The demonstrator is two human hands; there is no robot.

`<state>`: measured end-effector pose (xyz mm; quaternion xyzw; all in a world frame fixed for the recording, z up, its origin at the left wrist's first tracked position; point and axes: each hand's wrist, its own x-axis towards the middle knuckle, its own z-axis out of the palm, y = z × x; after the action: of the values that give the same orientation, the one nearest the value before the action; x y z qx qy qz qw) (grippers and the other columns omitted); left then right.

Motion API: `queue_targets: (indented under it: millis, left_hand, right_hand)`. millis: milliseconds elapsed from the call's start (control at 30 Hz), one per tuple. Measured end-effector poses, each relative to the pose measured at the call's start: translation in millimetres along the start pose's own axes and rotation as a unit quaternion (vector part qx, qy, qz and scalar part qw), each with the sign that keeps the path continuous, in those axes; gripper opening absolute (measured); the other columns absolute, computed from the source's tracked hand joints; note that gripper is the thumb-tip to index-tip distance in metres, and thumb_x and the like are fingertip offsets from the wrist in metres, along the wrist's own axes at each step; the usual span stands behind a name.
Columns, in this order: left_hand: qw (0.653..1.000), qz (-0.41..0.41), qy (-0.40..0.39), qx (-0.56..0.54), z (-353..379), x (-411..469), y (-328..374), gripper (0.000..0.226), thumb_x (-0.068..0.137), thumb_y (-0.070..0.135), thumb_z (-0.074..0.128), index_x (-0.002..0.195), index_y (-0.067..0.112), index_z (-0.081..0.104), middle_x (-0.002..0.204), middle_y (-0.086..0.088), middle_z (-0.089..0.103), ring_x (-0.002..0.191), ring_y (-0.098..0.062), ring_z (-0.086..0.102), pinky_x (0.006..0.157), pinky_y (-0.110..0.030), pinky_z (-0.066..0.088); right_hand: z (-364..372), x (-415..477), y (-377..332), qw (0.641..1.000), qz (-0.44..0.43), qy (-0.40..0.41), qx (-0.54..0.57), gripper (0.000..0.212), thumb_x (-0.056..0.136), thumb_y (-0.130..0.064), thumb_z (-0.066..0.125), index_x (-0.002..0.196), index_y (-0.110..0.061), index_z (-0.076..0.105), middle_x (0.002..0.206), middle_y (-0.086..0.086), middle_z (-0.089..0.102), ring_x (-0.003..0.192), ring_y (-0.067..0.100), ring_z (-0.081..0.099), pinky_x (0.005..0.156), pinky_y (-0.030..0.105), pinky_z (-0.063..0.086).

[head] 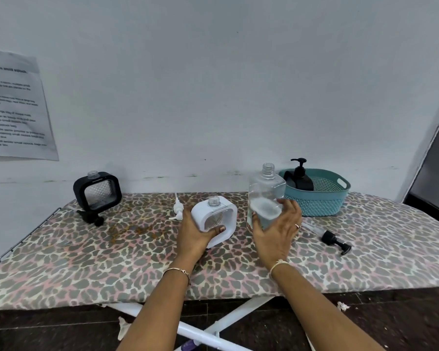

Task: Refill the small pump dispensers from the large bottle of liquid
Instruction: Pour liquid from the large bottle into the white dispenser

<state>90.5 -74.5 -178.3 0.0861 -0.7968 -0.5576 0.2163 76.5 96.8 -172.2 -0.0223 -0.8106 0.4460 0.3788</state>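
My left hand (197, 233) grips a small white square dispenser (217, 214) with an open neck, tilted a little to the left on the board. My right hand (276, 230) holds the large clear bottle (265, 191) just to its right; the bottle is upright, uncapped, and holds liquid in its lower part. A white pump head (178, 209) lies behind my left hand. A black square dispenser (96, 191) with an open neck stands at the far left, its black pump (90, 216) lying in front of it.
A leopard-print ironing board (238, 274) carries everything. A teal basket (319, 198) at the back right holds a black pump dispenser (300, 178). Another black pump with a clear tube (333, 240) lies right of the bottle. A printed sheet (13, 107) hangs on the wall.
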Motion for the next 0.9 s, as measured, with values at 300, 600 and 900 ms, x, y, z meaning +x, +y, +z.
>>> queue_targets:
  millis: [300, 600, 900]
  left_hand:
    - [1.000, -0.007, -0.015, -0.024, 3, 10, -2, 0.074, 0.052, 0.021, 0.093, 0.112, 0.031, 0.051, 0.099, 0.016, 0.062, 0.093, -0.008, 0.060, 0.079, -0.023, 0.048]
    - [0.988, -0.037, -0.130, -0.072, -15, 31, -3, 0.080, 0.054, 0.012, 0.092, 0.123, 0.022, 0.052, 0.112, 0.009, 0.064, 0.100, -0.006, 0.061, 0.078, -0.016, 0.050]
    - [0.970, -0.065, -0.212, -0.099, -22, 46, -11, 0.087, 0.053, 0.012, 0.092, 0.129, 0.023, 0.051, 0.119, 0.002, 0.066, 0.108, -0.015, 0.063, 0.095, -0.039, 0.051]
  right_hand:
    - [13, 44, 14, 0.981, 0.118, -0.110, 0.104, 0.113, 0.058, -0.035, 0.090, 0.145, -0.014, 0.022, 0.147, 0.005, 0.034, 0.137, 0.021, 0.033, 0.118, 0.038, 0.026]
    - [4, 66, 15, 0.973, 0.065, -0.185, 0.125, 0.074, 0.056, -0.024, 0.092, 0.112, -0.028, 0.044, 0.109, -0.006, 0.058, 0.107, 0.017, 0.056, 0.095, 0.032, 0.048]
    - [-10, 90, 6, 0.936, -0.112, -0.332, -0.031, 0.083, 0.061, -0.029, 0.088, 0.131, -0.017, 0.045, 0.112, 0.001, 0.062, 0.097, 0.022, 0.061, 0.083, 0.035, 0.053]
